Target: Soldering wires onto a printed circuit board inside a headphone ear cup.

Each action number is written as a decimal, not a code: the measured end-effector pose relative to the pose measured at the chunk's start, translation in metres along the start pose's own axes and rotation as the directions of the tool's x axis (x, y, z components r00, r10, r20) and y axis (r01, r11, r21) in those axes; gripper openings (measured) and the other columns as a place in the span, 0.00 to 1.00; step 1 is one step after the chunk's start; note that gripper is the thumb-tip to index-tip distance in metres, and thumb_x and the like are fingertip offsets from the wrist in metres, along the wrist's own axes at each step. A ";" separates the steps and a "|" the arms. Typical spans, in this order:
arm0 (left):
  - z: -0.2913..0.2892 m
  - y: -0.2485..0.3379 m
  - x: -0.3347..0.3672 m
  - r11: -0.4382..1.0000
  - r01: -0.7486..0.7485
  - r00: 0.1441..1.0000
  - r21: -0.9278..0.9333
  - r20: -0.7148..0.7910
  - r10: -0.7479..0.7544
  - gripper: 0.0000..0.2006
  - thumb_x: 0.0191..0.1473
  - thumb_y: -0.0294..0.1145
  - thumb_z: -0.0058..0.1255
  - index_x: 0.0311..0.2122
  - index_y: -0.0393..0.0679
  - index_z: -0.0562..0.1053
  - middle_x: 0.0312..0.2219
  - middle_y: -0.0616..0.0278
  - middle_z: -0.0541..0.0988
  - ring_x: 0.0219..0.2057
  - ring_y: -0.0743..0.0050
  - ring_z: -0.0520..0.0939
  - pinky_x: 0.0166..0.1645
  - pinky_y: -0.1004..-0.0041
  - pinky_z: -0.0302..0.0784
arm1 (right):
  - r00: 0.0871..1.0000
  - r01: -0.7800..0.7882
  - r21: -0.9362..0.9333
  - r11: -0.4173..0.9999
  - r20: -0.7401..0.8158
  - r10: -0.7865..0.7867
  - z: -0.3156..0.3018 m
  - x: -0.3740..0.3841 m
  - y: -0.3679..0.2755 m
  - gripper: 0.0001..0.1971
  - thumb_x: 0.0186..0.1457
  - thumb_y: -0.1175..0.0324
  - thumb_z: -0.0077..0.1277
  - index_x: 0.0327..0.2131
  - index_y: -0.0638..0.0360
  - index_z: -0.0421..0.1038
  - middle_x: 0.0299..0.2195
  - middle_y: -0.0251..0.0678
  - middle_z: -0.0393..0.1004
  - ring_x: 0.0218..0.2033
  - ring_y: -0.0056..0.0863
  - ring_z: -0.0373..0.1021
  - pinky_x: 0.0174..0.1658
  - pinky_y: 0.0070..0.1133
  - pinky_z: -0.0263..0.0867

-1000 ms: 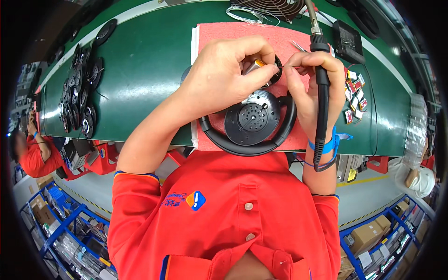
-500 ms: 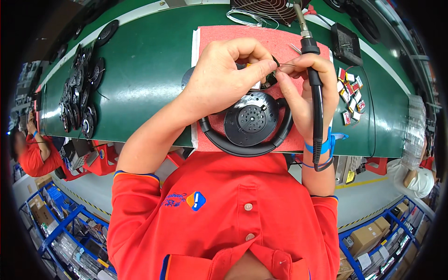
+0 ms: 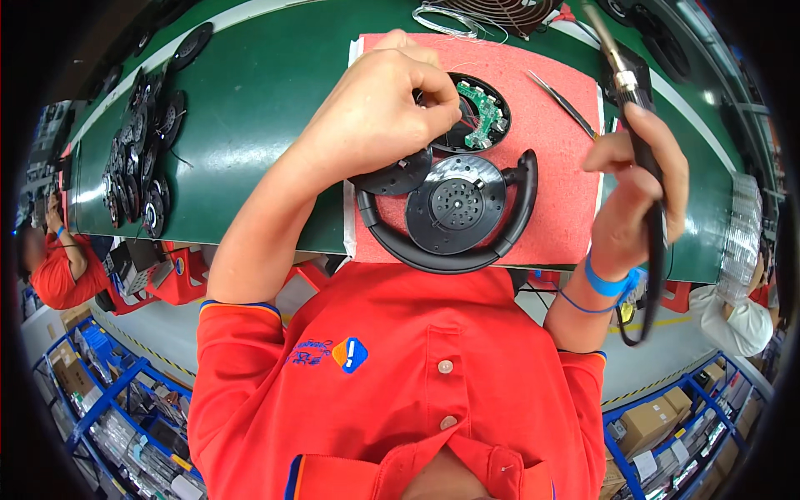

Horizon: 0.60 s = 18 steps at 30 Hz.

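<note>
A black headphone lies on the pink foam mat, its band curving toward me. One round ear-cup part with a perforated centre sits inside the band. Beyond it, an open ear-cup shell holds a green circuit board. My left hand is closed over the left side of that shell, thumb and fingers curled together; what they pinch is hidden. My right hand grips a soldering iron right of the mat, its metal tip pointing up and away.
Tweezers lie on the mat's right part. A coil of clear wire and a round fan grille are at the back. Many black round parts pile up on the green table at left. Another person sits far left.
My right hand has moved right and toward me with the soldering iron, away from the left hand. My left hand has shifted slightly left and away, uncovering the circuit board and tweezers.
</note>
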<state>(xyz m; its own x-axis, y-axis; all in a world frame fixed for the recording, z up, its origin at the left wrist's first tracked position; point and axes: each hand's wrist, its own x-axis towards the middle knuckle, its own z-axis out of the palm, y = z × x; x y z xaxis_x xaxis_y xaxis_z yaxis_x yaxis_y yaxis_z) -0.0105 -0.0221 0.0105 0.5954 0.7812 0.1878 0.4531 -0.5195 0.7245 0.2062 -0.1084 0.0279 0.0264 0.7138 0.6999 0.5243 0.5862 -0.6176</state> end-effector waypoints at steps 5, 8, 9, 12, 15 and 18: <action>0.007 -0.013 0.002 0.970 -0.227 0.970 0.082 -0.073 0.233 0.03 0.37 0.24 0.54 0.21 0.37 0.75 0.37 0.62 0.76 0.46 0.61 0.70 0.54 0.67 0.61 | 0.950 0.288 0.021 0.957 -0.133 -0.283 0.000 0.004 0.004 0.37 0.56 0.36 0.31 0.24 0.65 0.73 0.15 0.35 0.69 0.15 0.23 0.57 0.20 0.19 0.51; 0.008 -0.014 0.005 0.974 -0.220 0.975 0.055 -0.033 0.222 0.03 0.37 0.24 0.54 0.21 0.37 0.76 0.41 0.61 0.76 0.48 0.59 0.70 0.55 0.67 0.60 | 0.982 0.189 0.115 0.975 0.002 -0.191 -0.003 -0.002 -0.002 0.37 0.58 0.37 0.28 0.19 0.63 0.72 0.12 0.32 0.66 0.13 0.23 0.56 0.18 0.20 0.49; 0.009 -0.014 0.007 0.974 -0.222 0.975 0.041 -0.023 0.223 0.03 0.37 0.24 0.54 0.21 0.37 0.75 0.41 0.61 0.76 0.48 0.60 0.70 0.55 0.67 0.60 | 0.982 0.187 0.110 0.976 0.001 -0.188 -0.002 -0.002 -0.004 0.37 0.58 0.37 0.28 0.19 0.63 0.72 0.12 0.32 0.66 0.13 0.23 0.56 0.18 0.20 0.49; 0.007 -0.016 0.002 0.980 -0.196 0.980 0.046 -0.019 0.197 0.03 0.37 0.24 0.54 0.21 0.37 0.75 0.41 0.61 0.76 0.48 0.60 0.70 0.56 0.67 0.59 | 0.991 0.103 0.097 0.990 0.077 -0.111 0.010 -0.002 -0.006 0.36 0.59 0.39 0.30 0.18 0.62 0.72 0.11 0.30 0.65 0.13 0.23 0.56 0.18 0.20 0.50; 0.007 -0.017 0.004 0.979 -0.201 0.979 0.035 -0.009 0.201 0.03 0.38 0.24 0.54 0.21 0.37 0.75 0.40 0.61 0.76 0.48 0.60 0.70 0.56 0.67 0.59 | 0.989 0.082 0.116 0.990 0.116 -0.096 0.013 -0.001 -0.002 0.31 0.59 0.44 0.37 0.18 0.61 0.72 0.11 0.30 0.64 0.13 0.24 0.58 0.19 0.20 0.53; 0.006 -0.017 0.005 0.978 -0.206 0.978 0.037 -0.009 0.206 0.03 0.38 0.25 0.54 0.21 0.37 0.75 0.40 0.61 0.76 0.47 0.61 0.71 0.55 0.67 0.59 | 0.984 0.078 0.109 0.991 0.151 -0.094 0.014 0.000 -0.001 0.27 0.58 0.49 0.41 0.18 0.61 0.72 0.11 0.30 0.65 0.13 0.24 0.59 0.19 0.20 0.54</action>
<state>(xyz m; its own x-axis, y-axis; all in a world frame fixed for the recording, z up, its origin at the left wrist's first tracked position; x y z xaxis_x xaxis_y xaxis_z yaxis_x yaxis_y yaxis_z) -0.0105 -0.0114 -0.0049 0.6703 0.6602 0.3390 0.3453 -0.6818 0.6450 0.1935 -0.1034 0.0236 -0.1521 0.7052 0.6925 0.4292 0.6783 -0.5964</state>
